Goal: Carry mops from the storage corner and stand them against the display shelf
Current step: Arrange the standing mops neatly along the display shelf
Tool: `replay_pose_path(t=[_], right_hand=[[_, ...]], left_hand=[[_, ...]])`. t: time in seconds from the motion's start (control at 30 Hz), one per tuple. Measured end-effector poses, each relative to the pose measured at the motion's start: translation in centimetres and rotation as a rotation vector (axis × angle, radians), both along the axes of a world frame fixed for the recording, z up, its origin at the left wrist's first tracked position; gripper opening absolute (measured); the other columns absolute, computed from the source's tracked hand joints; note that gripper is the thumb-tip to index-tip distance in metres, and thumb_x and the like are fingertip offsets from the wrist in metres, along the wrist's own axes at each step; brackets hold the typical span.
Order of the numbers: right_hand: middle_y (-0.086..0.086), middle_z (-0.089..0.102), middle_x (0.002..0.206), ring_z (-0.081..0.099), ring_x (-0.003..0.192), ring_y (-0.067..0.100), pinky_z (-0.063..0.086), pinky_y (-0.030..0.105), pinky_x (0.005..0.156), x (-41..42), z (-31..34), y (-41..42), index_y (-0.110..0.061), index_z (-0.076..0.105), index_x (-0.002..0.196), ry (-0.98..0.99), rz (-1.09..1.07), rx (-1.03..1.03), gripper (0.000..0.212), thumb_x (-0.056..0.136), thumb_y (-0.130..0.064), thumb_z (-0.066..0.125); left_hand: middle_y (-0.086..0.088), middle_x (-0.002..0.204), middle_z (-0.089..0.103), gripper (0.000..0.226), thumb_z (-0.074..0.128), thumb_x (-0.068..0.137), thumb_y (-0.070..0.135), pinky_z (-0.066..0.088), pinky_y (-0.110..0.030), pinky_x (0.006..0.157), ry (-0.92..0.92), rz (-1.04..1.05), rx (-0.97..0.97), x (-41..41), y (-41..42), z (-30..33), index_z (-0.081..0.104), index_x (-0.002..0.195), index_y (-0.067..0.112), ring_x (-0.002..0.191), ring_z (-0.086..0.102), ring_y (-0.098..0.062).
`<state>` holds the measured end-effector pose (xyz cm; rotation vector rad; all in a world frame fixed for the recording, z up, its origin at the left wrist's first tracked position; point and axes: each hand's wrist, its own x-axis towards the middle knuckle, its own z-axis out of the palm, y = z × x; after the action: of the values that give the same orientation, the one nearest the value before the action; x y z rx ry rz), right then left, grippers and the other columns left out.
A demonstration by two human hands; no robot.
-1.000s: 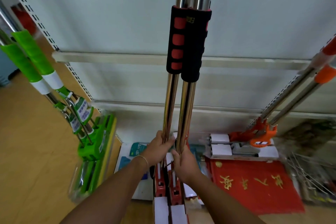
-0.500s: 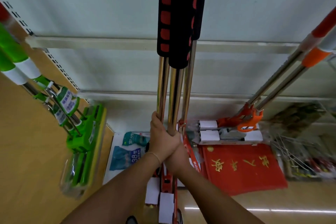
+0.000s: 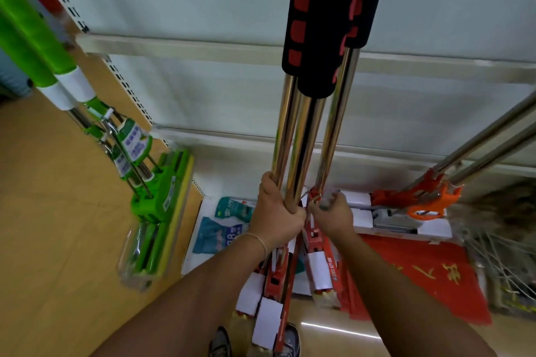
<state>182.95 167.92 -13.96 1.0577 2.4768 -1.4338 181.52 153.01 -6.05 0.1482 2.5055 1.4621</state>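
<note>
White display shelf [image 3: 203,87] fills the view ahead — pale back panel, two horizontal rails, perforated upright on the left. Wood-look floor [image 3: 58,240] below.

Three red-headed mops [image 3: 301,136] stand upright in the centre, chrome poles close together, black-and-red foam grips at the top of the frame. Two poles bunched on the left, third just beside them to the right. Their red heads with white paper sleeves lie low, between the forearms, near the person's shoes [image 3: 220,342].

Left hand [image 3: 275,214] wraps the two bunched poles low down, fingers curled tight round them. Right hand [image 3: 333,214] sits just beside it at the base of the third pole, fingers curled at the red lever fitting — how firmly it holds, cannot tell.

Green mops [image 3: 150,191] lean against the shelf at left; orange mops [image 3: 426,200] lean at right. Red mat with gold characters [image 3: 420,275] on the floor at right. Blue packets [image 3: 220,235] on the white base shelf.
</note>
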Motion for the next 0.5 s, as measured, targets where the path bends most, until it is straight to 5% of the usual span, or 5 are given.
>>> replay_pose_path(t=[0.2, 0.43, 0.5], right_hand=[[-0.004, 0.065, 0.076, 0.065, 0.075, 0.019, 0.039, 0.023, 0.053, -3.7, -1.9, -0.1, -0.022, 0.064, 0.088, 0.036, 0.097, 0.066, 0.018, 0.084, -0.033, 0.077], [0.008, 0.069, 0.078, 0.068, 0.079, 0.029, 0.053, 0.035, 0.070, -4.9, -2.6, -2.5, -0.012, 0.066, 0.086, 0.024, 0.161, -0.020, 0.008, 0.085, -0.016, 0.072], [0.008, 0.070, 0.083, 0.068, 0.082, 0.028, 0.056, 0.039, 0.076, -5.5, -2.5, -3.0, -0.012, 0.067, 0.087, 0.014, 0.167, -0.002, 0.008, 0.084, -0.016, 0.074]], left_hand=[[0.009, 0.084, 0.042, 0.050, 0.065, 0.077, 0.015, 0.039, -0.007, 0.054, 0.020, -0.013, -0.049, 0.3, -1.4, 0.7, 0.031, 0.112, 0.025, 0.067, 0.049, -0.004], [0.010, 0.083, 0.040, 0.051, 0.063, 0.078, 0.014, 0.036, -0.008, 0.055, 0.037, -0.041, -0.056, 0.9, -4.3, 1.8, 0.029, 0.108, 0.038, 0.065, 0.046, -0.003], [0.010, 0.077, 0.038, 0.048, 0.062, 0.078, 0.014, 0.035, -0.010, 0.051, 0.026, -0.046, -0.059, 0.8, -5.4, 2.2, 0.032, 0.112, 0.027, 0.058, 0.046, -0.001]])
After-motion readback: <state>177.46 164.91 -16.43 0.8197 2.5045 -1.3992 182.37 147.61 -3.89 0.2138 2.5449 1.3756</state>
